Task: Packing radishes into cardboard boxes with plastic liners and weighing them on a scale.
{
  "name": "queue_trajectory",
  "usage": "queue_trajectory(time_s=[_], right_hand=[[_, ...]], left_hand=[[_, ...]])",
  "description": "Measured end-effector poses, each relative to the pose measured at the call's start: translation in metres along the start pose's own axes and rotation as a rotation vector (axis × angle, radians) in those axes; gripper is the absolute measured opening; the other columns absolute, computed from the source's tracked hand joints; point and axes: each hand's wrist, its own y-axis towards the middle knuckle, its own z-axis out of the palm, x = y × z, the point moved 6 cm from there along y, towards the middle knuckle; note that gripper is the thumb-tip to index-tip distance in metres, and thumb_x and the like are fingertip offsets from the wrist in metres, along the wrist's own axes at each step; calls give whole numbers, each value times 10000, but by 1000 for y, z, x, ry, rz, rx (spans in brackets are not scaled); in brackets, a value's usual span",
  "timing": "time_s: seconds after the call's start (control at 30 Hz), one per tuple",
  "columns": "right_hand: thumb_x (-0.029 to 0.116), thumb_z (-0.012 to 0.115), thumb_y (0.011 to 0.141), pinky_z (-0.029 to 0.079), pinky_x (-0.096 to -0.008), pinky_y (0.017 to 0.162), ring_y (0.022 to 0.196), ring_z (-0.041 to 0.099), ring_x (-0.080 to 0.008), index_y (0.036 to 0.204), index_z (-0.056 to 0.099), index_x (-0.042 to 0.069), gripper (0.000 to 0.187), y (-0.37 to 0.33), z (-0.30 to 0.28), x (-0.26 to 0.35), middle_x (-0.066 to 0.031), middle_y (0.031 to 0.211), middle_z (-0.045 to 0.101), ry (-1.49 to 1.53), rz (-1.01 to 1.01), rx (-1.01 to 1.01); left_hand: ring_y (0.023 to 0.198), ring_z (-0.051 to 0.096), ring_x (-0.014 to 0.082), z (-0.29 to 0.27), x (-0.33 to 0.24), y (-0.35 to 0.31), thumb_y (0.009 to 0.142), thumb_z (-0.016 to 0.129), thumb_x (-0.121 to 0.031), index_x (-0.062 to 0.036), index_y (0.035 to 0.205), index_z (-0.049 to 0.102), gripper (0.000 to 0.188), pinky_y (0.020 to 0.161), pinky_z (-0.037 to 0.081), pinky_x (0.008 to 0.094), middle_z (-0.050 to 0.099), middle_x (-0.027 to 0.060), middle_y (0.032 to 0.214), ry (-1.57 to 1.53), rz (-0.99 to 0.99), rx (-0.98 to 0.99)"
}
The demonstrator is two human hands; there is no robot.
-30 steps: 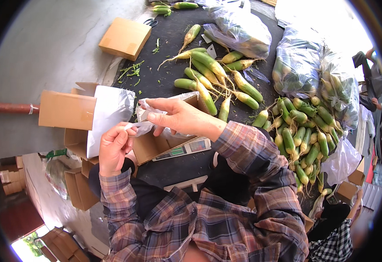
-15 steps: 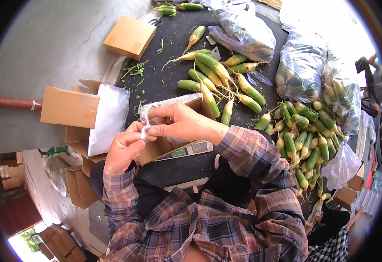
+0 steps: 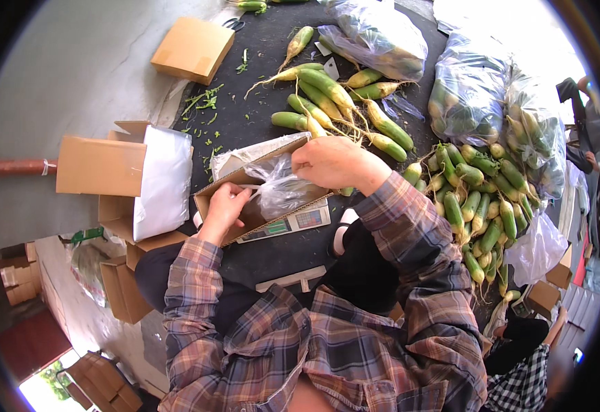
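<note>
A clear plastic bag [image 3: 278,189] lies inside an open cardboard box [image 3: 253,224] in front of me, its middle gathered and crumpled. My left hand [image 3: 224,209] reaches into the left end of the box and pinches a twisted end of that bag. Over the right end, my right hand [image 3: 338,163] has its fingers closed on the opposite end, partly hiding it. The box rests on a scale [image 3: 303,221] whose display and keys show along the near side. What the bag holds cannot be made out.
Loose green radishes [image 3: 331,93] lie beyond the box, with a large heap [image 3: 482,199] at right. Filled plastic bags [image 3: 468,89] stand behind. A closed carton [image 3: 193,49] and an open carton [image 3: 101,165] are at left. Another person's checked sleeve [image 3: 520,378] shows lower right.
My hands were close together above the box, pinching twisted white plastic. Now they are lower and apart, left hand inside the box, right hand further right, with the bag stretched between them.
</note>
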Motion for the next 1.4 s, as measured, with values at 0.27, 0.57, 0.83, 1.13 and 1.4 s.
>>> queue_trajectory(time_s=[0.27,0.57,0.83,1.13,1.4], right_hand=[[199,625,765,478,-401,718,870,619,-271,766,657,81,122,15,16,-18,-83,846,649,-421,113,-184],[214,665,764,455,-412,811,931,595,-278,895,646,91,180,13,14,-3,-78,903,631,-301,52,-197],[249,675,745,507,-402,721,801,647,-309,815,663,64,198,8,20,-8,-121,798,657,-285,112,-126],[232,686,770,526,-476,618,911,664,-259,1035,686,83,304,13,158,33,-77,993,687,-411,-131,284],[220,589,807,541,-397,676,904,669,-220,949,721,122,217,48,114,32,-59,961,700,-393,-49,86]], left_hand=[[1105,538,338,55,-104,-55,809,628,-106,-112,1148,588,342,900,466,382,531,156,1221,482,937,-47],[1325,339,350,95,-1,41,885,458,-276,-170,1348,472,475,1104,261,389,318,189,1459,987,376,519],[1181,512,321,79,7,56,834,511,-212,-160,1263,561,435,991,396,379,535,181,1282,738,217,519],[991,606,338,27,-55,5,834,570,-230,-74,1085,653,307,871,465,409,641,192,1032,773,512,94],[930,612,146,-101,-94,-51,965,486,-159,-15,1217,569,302,776,472,268,631,88,1109,46,611,-385]])
